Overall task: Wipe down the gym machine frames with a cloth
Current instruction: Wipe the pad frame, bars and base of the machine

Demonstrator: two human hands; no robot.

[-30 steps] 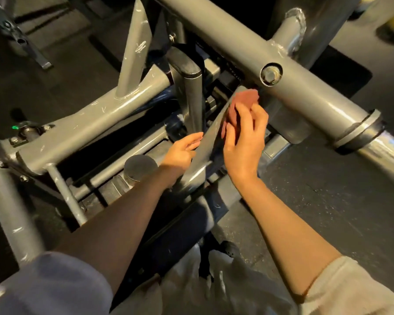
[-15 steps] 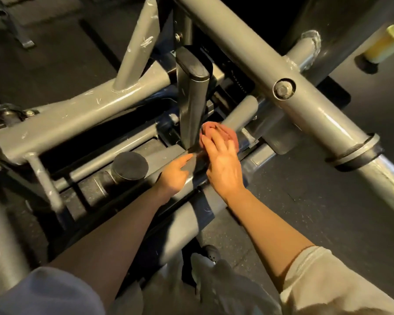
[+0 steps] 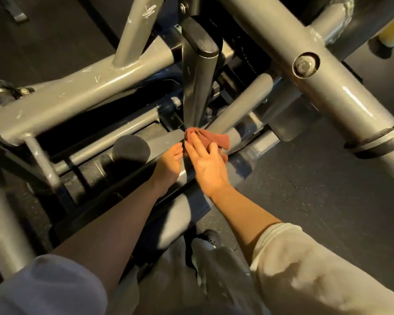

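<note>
Head cam: right hand has its fingers laid out flat, pressing the reddish cloth onto a low grey frame bar at the foot of the dark upright post. Left hand rests just beside it on that bar, fingers relaxed, holding nothing.

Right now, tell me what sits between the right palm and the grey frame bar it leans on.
In the head view, the reddish cloth lies under the fingers of the right hand, pressed against the grey frame bar; nothing else shows there.
</note>
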